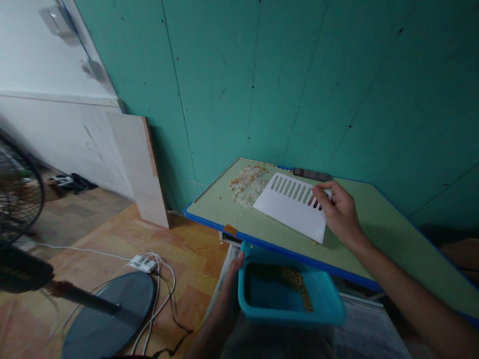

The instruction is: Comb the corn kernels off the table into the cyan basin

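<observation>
My right hand point(339, 209) grips a flat white slotted panel point(286, 207) by its slotted edge, thumb on top. The panel is held at a slant over the pale green tabletop point(359, 214). To its left lies a loose heap of white grains mixed with yellowish beans point(247, 185). My left hand point(232, 271) holds the left side of a turquoise plastic basin point(292, 315), its thumb near the rim and its other fingers mostly hidden. The basin sits below the table's blue front edge, with yellowish beans point(299, 286) inside.
A dark narrow object point(312, 174) lies at the table's back edge, against the green wall point(224, 89). On the left are a fan base point(112, 314), a power strip point(143, 263) with cords, and a leaning board point(140, 169). Part of another person shows at far right.
</observation>
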Motion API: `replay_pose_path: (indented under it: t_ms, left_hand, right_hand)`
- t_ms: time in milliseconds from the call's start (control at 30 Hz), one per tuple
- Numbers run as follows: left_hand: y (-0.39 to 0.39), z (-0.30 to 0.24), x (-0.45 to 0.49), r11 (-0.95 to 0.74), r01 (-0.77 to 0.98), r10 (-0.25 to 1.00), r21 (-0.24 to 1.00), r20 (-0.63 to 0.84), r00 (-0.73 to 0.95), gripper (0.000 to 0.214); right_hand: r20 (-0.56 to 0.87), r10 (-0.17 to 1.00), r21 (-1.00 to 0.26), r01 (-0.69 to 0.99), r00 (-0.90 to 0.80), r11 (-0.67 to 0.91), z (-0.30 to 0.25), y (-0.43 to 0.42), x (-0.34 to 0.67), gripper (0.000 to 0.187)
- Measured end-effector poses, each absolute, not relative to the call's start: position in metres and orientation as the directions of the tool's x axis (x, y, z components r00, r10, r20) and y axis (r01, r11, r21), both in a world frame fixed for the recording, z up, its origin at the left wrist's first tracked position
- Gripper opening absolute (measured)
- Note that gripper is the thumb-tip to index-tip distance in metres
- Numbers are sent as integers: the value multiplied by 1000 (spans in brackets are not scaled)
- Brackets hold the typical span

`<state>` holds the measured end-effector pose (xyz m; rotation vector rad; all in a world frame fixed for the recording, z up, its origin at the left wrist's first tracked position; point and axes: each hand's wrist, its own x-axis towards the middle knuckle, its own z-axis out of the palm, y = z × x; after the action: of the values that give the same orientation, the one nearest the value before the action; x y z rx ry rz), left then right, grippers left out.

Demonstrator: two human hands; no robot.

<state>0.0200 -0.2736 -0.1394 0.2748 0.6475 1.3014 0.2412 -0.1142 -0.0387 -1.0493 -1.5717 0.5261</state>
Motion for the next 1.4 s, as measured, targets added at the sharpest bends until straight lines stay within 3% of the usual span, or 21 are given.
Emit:
replay_pose_path:
  t_ms: [200,467,633,767,933,1100,1233,1400]
  left_hand:
    - [-272,-133,11,270,-779,941,566,-328,88,58]
    - [-272,-133,19,300,-788,937,537,-322,137,65]
    - [-273,-133,19,276,-772,945,573,-310,108,61]
    - [-273,-133,16,257,-781,944,569,-321,77,62]
    - [-270,-136,11,211,-791,956,574,-289,45,62]
    - [-269,-139,2,290,-784,937,549,-331,115,70]
    - [-269,-140,-4,307,-780,936,546,-322,143,70]
    - [-263,-146,-3,312,-814,929,490,-335,155,74]
  right_hand:
    - [520,854,-766,451,18,457,-50,-103,258,38]
    - [526,850,-762,423,-38,490,-50,-122,231,35]
    - [622,771,-733,449,138,511,-37,-105,251,33]
    - [703,634,-689,531,323,493,-23,-84,289,29]
    - [782,559,-540,747,275,388,-15,-79,333,23]
    - [751,605,-519,802,264,295,-33,-70,353,25]
    - [710,666,-539,785,228,306,-53,-62,346,36]
    - [529,832,-716,613,166,334,-62,-65,323,49]
